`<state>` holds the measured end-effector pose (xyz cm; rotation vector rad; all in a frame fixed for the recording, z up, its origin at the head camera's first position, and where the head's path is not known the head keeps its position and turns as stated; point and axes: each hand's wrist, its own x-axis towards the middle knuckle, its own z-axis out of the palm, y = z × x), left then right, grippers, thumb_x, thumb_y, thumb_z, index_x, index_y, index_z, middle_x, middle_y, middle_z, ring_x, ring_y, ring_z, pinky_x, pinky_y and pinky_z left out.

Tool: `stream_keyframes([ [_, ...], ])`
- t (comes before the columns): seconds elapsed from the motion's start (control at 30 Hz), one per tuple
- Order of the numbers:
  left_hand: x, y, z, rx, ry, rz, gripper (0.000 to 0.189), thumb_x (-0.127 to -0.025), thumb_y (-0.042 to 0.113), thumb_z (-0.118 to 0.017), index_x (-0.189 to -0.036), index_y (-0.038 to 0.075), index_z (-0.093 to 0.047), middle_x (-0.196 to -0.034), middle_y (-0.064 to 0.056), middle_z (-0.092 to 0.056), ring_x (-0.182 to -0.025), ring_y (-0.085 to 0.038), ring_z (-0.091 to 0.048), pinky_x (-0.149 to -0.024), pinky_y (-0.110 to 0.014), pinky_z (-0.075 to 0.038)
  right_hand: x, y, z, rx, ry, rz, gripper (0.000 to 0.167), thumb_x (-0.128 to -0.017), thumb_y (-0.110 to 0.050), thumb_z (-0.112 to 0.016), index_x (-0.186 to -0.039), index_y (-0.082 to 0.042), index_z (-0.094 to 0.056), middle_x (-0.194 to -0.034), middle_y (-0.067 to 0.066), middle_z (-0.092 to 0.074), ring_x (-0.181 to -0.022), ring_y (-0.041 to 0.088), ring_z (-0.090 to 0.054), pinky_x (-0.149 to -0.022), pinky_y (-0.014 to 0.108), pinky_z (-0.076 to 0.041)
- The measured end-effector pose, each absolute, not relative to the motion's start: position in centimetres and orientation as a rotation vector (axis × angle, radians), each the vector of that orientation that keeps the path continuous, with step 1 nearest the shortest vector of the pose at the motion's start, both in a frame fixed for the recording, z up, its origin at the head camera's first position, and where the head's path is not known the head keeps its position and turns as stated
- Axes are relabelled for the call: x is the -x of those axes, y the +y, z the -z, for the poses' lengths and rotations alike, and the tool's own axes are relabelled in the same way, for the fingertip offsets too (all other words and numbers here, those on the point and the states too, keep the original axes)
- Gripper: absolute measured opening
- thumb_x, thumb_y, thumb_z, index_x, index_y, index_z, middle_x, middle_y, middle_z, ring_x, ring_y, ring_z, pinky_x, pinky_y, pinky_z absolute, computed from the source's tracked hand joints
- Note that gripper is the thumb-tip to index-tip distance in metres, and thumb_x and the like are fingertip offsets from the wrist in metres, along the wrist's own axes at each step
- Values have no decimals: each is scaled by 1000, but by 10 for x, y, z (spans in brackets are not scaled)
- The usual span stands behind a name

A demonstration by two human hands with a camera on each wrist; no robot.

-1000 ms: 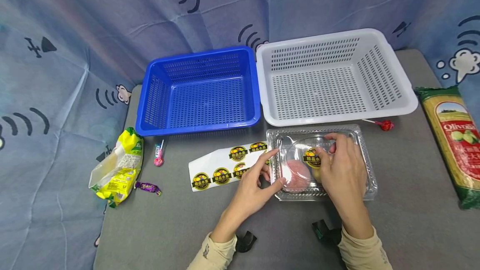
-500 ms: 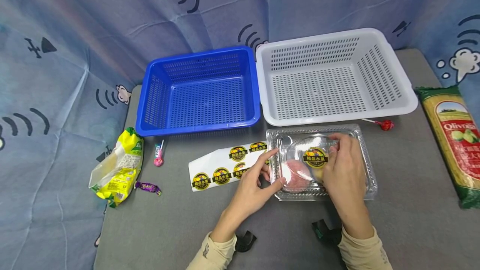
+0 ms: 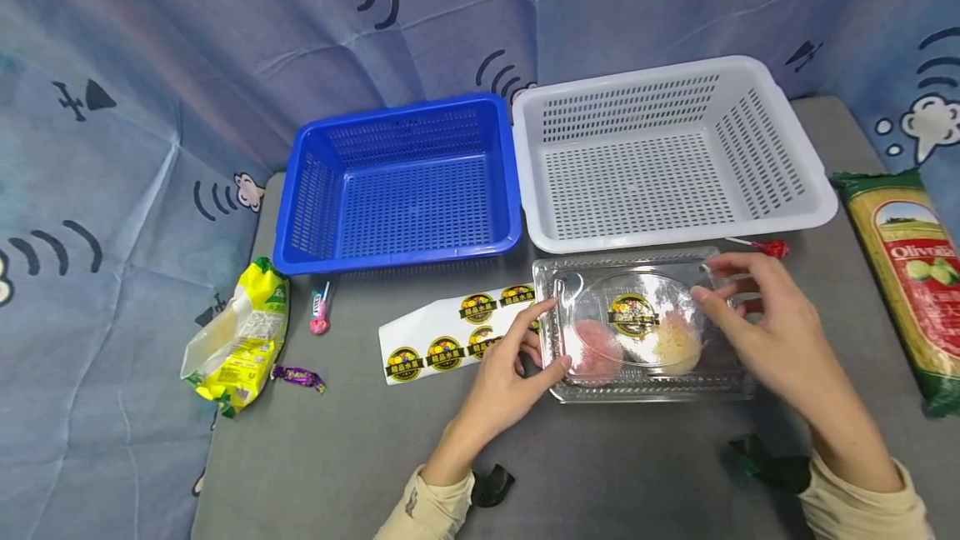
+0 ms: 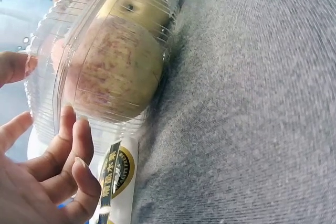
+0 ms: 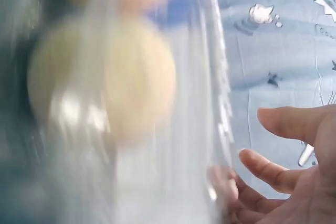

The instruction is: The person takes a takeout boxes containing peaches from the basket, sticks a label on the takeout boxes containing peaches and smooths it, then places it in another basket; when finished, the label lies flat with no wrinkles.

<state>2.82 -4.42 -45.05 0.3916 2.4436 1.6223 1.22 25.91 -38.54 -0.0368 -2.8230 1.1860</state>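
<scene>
A clear plastic clamshell box (image 3: 645,394) lies on the grey table, lid down. Through it show a pinkish apple-like fruit (image 3: 596,352) and a yellow one (image 3: 678,352). A round black-and-gold sticker (image 3: 632,315) sits flat on the lid. My left hand (image 3: 502,377) rests at the box's left side, index fingertip and thumb tip on its edge; in the left wrist view more fingertips (image 4: 82,127) touch the side wall. At the right end, my right hand (image 3: 765,315) is spread with nothing in it, fingertips close to the box's edge.
A sticker sheet (image 3: 408,332) lies left of the box. Behind stand a blue basket (image 3: 397,261) and a white basket (image 3: 682,236). Two lollipops, the red one (image 3: 772,248) and the pink one (image 3: 319,319), a purple candy (image 3: 298,377), a yellow packet (image 3: 255,340) and an OlivoilÀ bag (image 3: 911,273) lie around.
My right hand has left the sticker on the lid and moved right to the box's right end, uncovering the yellow fruit. The left hand has stayed in place.
</scene>
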Motion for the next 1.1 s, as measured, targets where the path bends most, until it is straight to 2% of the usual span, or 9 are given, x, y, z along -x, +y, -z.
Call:
stream_keyframes([
  [0.13,-28,-45,451,-388,2433,-1635,65,-96,29,-78,-155,32,-51,-89,-3,-65,-82,-6,-63,-70,-22,-50,5,287,377,59,-2908,-1037,59,-98,-10,-74,-149,2,-47,-138,32,-46,-105,20,-55,-73,16,-36],
  [0.23,-27,-45,450,-381,2426,-1635,65,-96,29,-78,-155,33,-51,-91,-4,-66,-84,-4,-63,-71,-21,-51,22,306,375,60,-2983,-988,69,-101,-12,-72,-158,3,-37,-145,40,-35,-107,54,-51,-72,41,-51],
  [0.3,-27,-46,449,-377,2411,-1642,65,-96,28,-78,-155,33,-51,-93,-4,-66,-84,-3,-63,-71,-21,-52,33,318,378,86,-3040,-986,73,-104,-17,-68,-162,4,-30,-148,44,-29,-115,62,-45,-73,65,-51],
  [0.37,-27,-46,449,-372,2387,-1647,65,-96,28,-78,-155,34,-50,-93,-4,-65,-83,-2,-62,-72,-20,-52,44,330,382,92,-3078,-1003,74,-106,-22,-65,-163,5,-26,-152,47,-24,-121,66,-40,-81,79,-46],
  [0.43,-27,-46,449,-374,2363,-1658,66,-96,26,-78,-156,34,-50,-93,-5,-65,-81,-1,-61,-72,-19,-52,54,340,387,99,-3121,-1010,75,-108,-27,-60,-165,5,-22,-156,47,-18,-129,66,-33,-89,83,-41],
  [0.57,-27,-45,448,-371,2328,-1680,66,-96,26,-79,-155,33,-50,-89,-4,-63,-77,1,-60,-72,-17,-52,66,352,396,58,-3170,-1020,73,-110,-30,-56,-165,4,-23,-159,46,-13,-131,67,-32,-89,82,-41],
  [0.73,-30,-44,445,-339,2267,-1724,68,-93,23,-81,-153,35,-51,-82,1,-60,-69,2,-59,-69,-16,-51,73,358,400,40,-3207,-1001,71,-110,-33,-57,-164,2,-27,-155,48,-16,-111,69,-51,-69,60,-51],
  [0.93,-32,-42,439,-347,2217,-1793,71,-90,12,-81,-152,32,-53,-76,2,-58,-64,3,-58,-68,-18,-53,75,358,400,67,-3214,-999,72,-109,-34,-58,-163,2,-28,-151,46,-20,-111,69,-52,-64,44,-50],
  [1.1,-31,-44,432,-355,2177,-1814,71,-90,7,-79,-153,28,-54,-79,-1,-62,-65,2,-60,-70,-19,-56,74,358,401,88,-3220,-973,72,-109,-35,-58,-163,2,-29,-151,45,-21,-111,69,-52,-64,46,-51],
])
